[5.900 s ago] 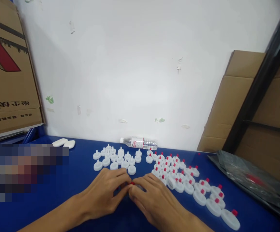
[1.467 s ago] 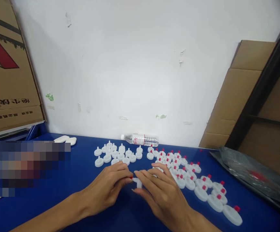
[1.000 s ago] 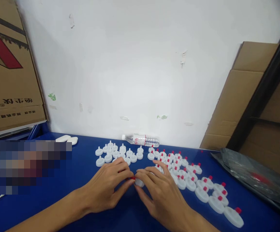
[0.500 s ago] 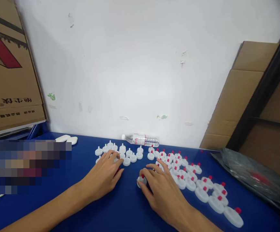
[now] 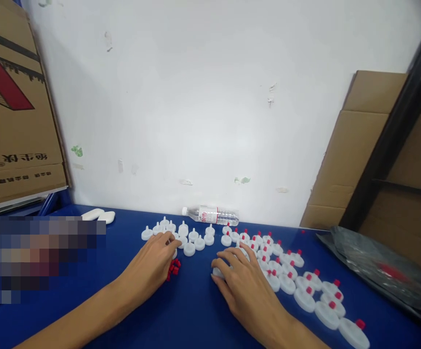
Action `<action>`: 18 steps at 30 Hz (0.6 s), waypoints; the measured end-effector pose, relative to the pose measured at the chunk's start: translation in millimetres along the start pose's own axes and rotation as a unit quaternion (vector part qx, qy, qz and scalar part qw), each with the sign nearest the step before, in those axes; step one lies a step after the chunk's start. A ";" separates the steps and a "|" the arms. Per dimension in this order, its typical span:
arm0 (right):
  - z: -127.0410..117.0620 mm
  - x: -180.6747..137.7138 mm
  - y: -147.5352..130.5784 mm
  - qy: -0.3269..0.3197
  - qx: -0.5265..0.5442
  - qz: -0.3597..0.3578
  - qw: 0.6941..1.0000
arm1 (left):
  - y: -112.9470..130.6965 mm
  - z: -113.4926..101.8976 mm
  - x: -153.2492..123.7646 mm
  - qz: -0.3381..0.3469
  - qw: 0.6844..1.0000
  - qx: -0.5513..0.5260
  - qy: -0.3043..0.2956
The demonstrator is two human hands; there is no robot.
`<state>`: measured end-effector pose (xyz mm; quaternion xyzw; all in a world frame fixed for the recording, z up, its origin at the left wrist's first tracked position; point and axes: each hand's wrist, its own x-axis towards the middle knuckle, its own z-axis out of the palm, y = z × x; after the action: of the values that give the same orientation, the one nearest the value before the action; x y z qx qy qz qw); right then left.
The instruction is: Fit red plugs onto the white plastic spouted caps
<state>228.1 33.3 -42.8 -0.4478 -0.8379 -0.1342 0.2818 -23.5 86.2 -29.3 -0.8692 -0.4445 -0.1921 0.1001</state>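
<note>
My left hand [image 5: 154,257] reaches to the white nozzle caps [image 5: 189,249] left of centre. Its fingertips are closed over one of them, partly hidden beneath the fingers. Close by my left palm lies a small pile of red tips [image 5: 175,266]. My right hand [image 5: 244,283] curls its fingers round a white nozzle cap [image 5: 218,272] on the table, at the left edge of the red-tipped group; the fingers cover its top. Several white nozzle caps with red tips [image 5: 304,299] stand in slanting rows right of my right hand.
A clear plastic bottle [image 5: 212,214] lies on its side against the wall. On the right are a grey plastic bag [image 5: 377,271] and cardboard [image 5: 344,160] leaning on the wall. A printed carton [image 5: 17,135] stands left, above white objects [image 5: 108,216] on the blue table [image 5: 181,320].
My left hand has drawn its thumb in and closed at the white caps, uncovering the red tips. My right hand has shifted slightly right with its cap, toward the red-tipped rows.
</note>
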 end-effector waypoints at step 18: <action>-9.7 1.4 -10.3 0.083 0.091 -0.040 0.992 | 29.8 -26.9 0.2 0.094 0.954 -0.260 0.113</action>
<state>222.5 23.8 -33.9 -0.3737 -0.8377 -0.1055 0.3841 -5.8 59.6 -5.0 -0.8759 -0.2810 -0.3873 -0.0621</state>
